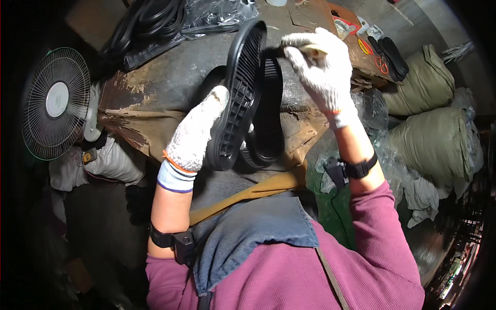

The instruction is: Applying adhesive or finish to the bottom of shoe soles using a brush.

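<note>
My left hand (194, 132), in a white knitted glove, is closed on the edge of a black shoe sole (242, 95). The sole stands tilted up, its ribbed and gridded side showing. Behind it, a second black sole (271, 116) rests at the table's near edge, partly hidden. My right hand (323, 67), gloved too, is raised just right of the held sole's upper end. Its fingers are curled in a pinch around something small with a pale part. A dark, blurred end points from the fingers toward the sole; its kind is unclear.
The worn table (155, 77) carries coiled black strips (147, 26) and clear plastic film (217, 13). At the right are orange-handled scissors (381, 64) and more black soles (393, 58). A fan (57, 98) stands left; stuffed green sacks (431, 137) lie right.
</note>
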Available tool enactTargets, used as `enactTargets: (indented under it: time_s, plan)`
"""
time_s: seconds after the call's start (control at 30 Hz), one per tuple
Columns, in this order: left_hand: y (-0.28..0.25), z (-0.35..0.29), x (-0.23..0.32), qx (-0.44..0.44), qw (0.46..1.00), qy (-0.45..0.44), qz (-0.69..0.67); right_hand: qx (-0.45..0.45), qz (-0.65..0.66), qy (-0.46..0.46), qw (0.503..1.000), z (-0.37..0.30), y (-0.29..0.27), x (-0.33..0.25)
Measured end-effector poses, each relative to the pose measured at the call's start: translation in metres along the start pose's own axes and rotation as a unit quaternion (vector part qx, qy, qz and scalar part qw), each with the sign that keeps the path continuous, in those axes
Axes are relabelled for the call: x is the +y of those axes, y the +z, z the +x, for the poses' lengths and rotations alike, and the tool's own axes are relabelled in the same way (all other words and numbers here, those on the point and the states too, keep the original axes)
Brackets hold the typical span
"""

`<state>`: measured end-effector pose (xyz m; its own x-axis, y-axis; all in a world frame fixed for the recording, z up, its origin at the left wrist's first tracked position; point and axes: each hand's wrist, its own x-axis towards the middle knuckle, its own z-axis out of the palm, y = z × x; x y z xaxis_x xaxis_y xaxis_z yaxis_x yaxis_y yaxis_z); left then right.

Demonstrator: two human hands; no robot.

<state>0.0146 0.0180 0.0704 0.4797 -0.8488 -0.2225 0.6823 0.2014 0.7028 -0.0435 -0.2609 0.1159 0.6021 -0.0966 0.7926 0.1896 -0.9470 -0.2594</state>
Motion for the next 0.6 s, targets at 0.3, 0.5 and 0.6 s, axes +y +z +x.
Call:
enactTargets:
  time_s: [0.3, 0.5, 0.6]
  plan:
    - [-0.017, -0.009, -0.024, -0.052, 0.968, -0.099, -0.224, -0.058, -0.024, -0.076, 0.995, 0.005, 0.006, -0.013]
    - [0.007, -0.011, -0.029, -0.054, 0.924, -0.074, -0.372, -0.017, 0.025, -0.143, 0.989, 0.027, 0.025, -0.023]
    - [0.001, -0.015, -0.034, -0.070, 0.922, -0.064, -0.376, -0.012, 0.082, -0.136, 0.987, 0.013, 0.033, -0.036]
